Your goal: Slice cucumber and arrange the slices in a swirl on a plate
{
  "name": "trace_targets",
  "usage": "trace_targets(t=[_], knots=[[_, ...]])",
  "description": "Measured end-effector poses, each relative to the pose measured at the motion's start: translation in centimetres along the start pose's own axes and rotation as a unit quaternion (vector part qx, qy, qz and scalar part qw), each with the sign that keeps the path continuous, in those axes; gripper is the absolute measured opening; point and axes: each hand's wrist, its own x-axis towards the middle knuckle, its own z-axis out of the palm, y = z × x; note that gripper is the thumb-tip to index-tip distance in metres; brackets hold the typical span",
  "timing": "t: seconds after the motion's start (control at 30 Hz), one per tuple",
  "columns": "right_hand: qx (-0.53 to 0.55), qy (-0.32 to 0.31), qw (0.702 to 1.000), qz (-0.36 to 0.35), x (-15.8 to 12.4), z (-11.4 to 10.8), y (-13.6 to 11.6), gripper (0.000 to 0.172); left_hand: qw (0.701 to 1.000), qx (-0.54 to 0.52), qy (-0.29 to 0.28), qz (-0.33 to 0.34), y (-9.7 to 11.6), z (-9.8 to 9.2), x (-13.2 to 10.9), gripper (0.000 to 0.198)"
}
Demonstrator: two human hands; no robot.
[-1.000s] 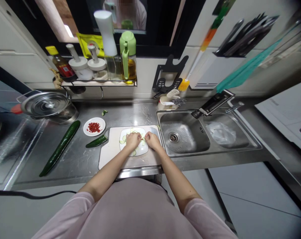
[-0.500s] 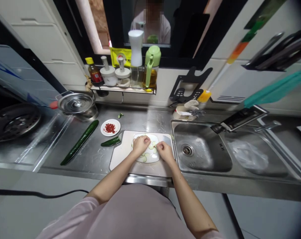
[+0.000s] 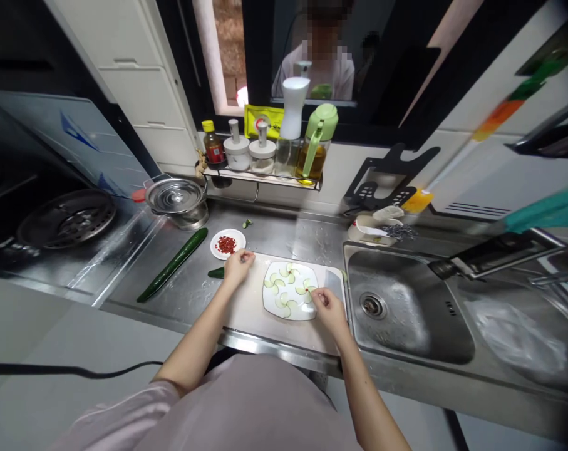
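Observation:
A white square plate [image 3: 270, 304] with several cucumber slices [image 3: 278, 288] lies on a white cutting board [image 3: 246, 313]. My right hand [image 3: 328, 305] rests at the plate's right edge, fingertips pinched on a small red bit. My left hand [image 3: 238, 265] is curled at the board's far left corner, between the plate and a small round dish of red chilli pieces [image 3: 227, 243]. Whether its fingers hold anything I cannot make out. A short piece of cucumber [image 3: 215, 273] lies just left of that hand.
A whole cucumber [image 3: 173, 264] lies on the steel counter [image 3: 180, 294] to the left, with a lidded pot [image 3: 176, 198] behind it. A rack of bottles [image 3: 265, 150] hangs on the wall. The sink [image 3: 406, 307] is to the right. A cable [image 3: 72, 368] crosses below the counter edge.
My left hand has left the plate and moved left toward the chilli dish. My right hand stays at the plate's right edge. The camera has swung to the left.

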Motion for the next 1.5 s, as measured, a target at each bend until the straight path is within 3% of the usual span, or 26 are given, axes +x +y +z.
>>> trace_targets(t=[0.17, 0.27, 0.4, 0.57, 0.87, 1.1, 1.33, 1.5], knots=[[0.006, -0.003, 1.0, 0.011, -0.8, -0.2, -0.1, 0.032, 0.992, 0.033, 0.082, -0.091, -2.1, -2.3, 4.6, 0.022], [0.005, 0.0, 1.0, 0.014, -1.0, -0.3, 0.0, 0.033, 0.984, 0.076, 0.098, -0.128, -2.4, -2.8, 7.2, 0.023], [-0.002, 0.006, 1.0, 0.011, -1.3, -0.5, 0.1, 0.033, 0.977, 0.147, 0.073, -0.133, -2.4, -2.5, 9.7, 0.025], [-0.017, 0.013, 1.0, 0.018, -2.0, -1.1, 0.3, 0.035, 0.968, 0.241, 0.023, -0.068, -2.8, -1.6, 11.5, 0.023], [-0.015, 0.018, 1.0, 0.02, -2.6, -1.5, 0.9, 0.036, 0.949, 0.313, -0.045, 0.009, -3.8, -0.9, 12.6, 0.017], [-0.018, 0.006, 0.999, 0.029, -2.4, -1.1, 0.8, 0.036, 0.954, 0.288, -0.084, 0.0, -3.2, -1.1, 12.7, 0.008], [-0.018, 0.005, 0.999, 0.032, -2.4, -1.1, 0.9, 0.036, 0.985, 0.164, -0.024, -0.058, -2.8, -1.1, 12.3, 0.006], [-0.019, 0.005, 1.0, 0.023, -2.7, -0.9, 1.2, 0.037, 0.99, 0.005, 0.054, -0.127, -3.1, -0.6, 11.6, 0.022]])
